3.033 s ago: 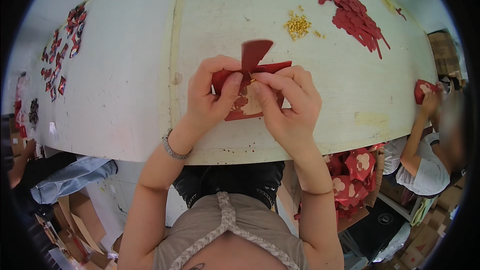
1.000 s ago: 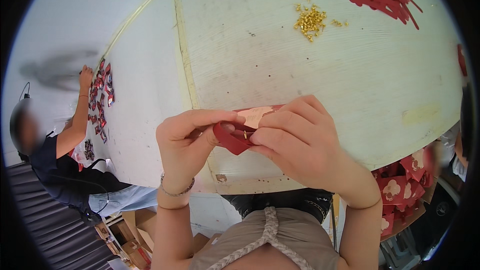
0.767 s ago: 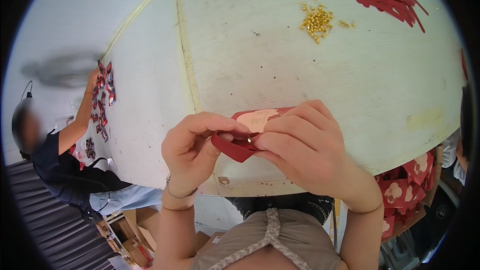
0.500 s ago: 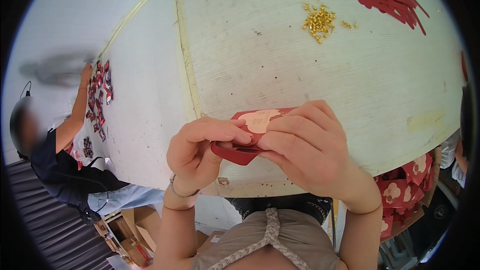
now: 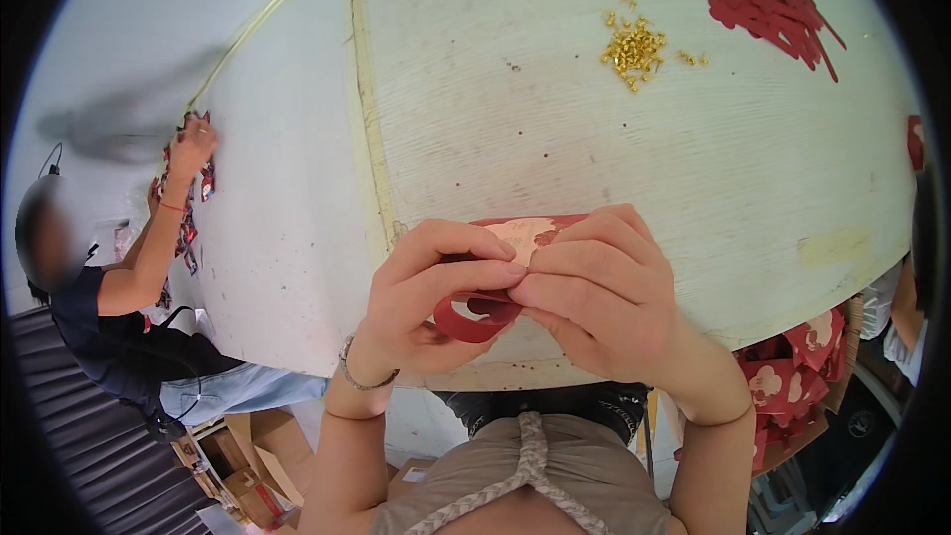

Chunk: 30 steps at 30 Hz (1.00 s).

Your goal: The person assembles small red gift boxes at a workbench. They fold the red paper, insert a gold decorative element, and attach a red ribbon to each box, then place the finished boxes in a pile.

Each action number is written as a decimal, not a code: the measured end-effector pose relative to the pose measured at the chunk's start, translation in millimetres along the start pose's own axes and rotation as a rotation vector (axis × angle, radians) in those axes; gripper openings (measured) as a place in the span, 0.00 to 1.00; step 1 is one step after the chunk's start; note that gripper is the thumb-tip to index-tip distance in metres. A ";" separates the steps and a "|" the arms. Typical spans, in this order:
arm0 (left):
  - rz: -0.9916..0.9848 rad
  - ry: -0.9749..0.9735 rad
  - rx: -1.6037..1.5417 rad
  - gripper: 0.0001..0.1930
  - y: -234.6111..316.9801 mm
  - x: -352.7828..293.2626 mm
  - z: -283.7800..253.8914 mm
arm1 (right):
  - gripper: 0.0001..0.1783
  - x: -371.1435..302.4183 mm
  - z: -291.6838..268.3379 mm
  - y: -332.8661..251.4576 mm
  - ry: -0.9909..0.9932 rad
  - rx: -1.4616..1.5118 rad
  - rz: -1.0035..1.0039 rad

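Observation:
A red card packet (image 5: 523, 232) with a cream printed panel is between my hands, just above the table's near edge. My left hand (image 5: 416, 287) is closed on its left end, thumb and forefinger pinching the top edge. On the right, my right hand (image 5: 614, 292) grips the packet, its fingertips meeting the left ones near the middle. A red curved band (image 5: 464, 329) of the same colour loops out below the pinched fingers, towards me. My fingers cover much of the packet, and whatever lies between the fingertips is hidden.
A heap of small gold-coloured fasteners (image 5: 634, 48) lies on the pale table (image 5: 495, 139). Red card strips (image 5: 758, 0) are piled beyond it, far right. An open carton of red packets (image 5: 792, 381) stands below right. At left, another person (image 5: 129, 277) handles small shiny packets.
My left fingers have moved up and right to meet my right fingertips, and the red band now shows as a round loop. The other person's arm has shifted over the shiny packets.

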<state>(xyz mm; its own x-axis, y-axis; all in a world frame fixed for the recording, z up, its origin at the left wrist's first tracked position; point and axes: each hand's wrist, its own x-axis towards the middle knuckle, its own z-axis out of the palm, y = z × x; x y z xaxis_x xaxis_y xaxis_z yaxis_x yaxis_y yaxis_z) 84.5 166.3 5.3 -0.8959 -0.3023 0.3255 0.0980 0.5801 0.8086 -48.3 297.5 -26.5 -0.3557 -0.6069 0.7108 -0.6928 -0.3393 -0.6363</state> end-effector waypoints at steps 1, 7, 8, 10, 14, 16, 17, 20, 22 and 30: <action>0.009 -0.029 -0.011 0.17 -1.4 0.5 -0.2 | 0.12 -0.7 1.3 0.6 0.010 -0.001 -0.007; -0.175 -0.079 -0.144 0.14 -1.8 1.9 -6.4 | 0.12 -2.5 4.9 2.5 0.042 -0.011 -0.058; -0.213 -0.091 -0.206 0.13 -3.0 2.1 -6.8 | 0.12 -3.0 4.7 2.6 0.042 -0.019 -0.067; -0.284 -0.115 -0.332 0.12 -8.6 2.4 -6.2 | 0.12 -5.3 6.2 3.5 0.059 -0.019 -0.089; -0.157 -0.064 -0.259 0.08 -15.8 -1.2 -2.4 | 0.13 -9.2 10.2 6.4 0.095 -0.056 -0.151; -0.075 0.028 -0.168 0.07 -16.6 -5.5 1.3 | 0.13 -6.6 7.1 4.9 0.032 -0.009 -0.080; -0.086 0.018 -0.128 0.07 -13.9 -6.6 -0.1 | 0.13 -4.4 5.3 2.9 0.000 0.014 -0.044; -0.032 0.004 -0.007 0.07 -7.3 -3.8 -6.0 | 0.14 8.1 -0.6 -16.6 -0.066 0.130 0.237; 0.093 -0.010 0.088 0.07 -3.7 -2.0 -4.9 | 0.14 12.8 -10.9 -18.6 -0.185 0.089 0.226; -0.024 0.166 -0.078 0.09 -0.2 -11.5 12.6 | 0.09 -0.9 -7.4 -11.2 -0.141 0.242 0.310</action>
<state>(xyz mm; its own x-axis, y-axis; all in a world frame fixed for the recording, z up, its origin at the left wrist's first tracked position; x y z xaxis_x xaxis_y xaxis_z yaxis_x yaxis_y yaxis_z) 89.4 179.2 -4.8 -0.8151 -0.4400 0.3770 0.1167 0.5126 0.8506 -44.8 307.1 -17.8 -0.4237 -0.7934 0.4370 -0.3928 -0.2737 -0.8779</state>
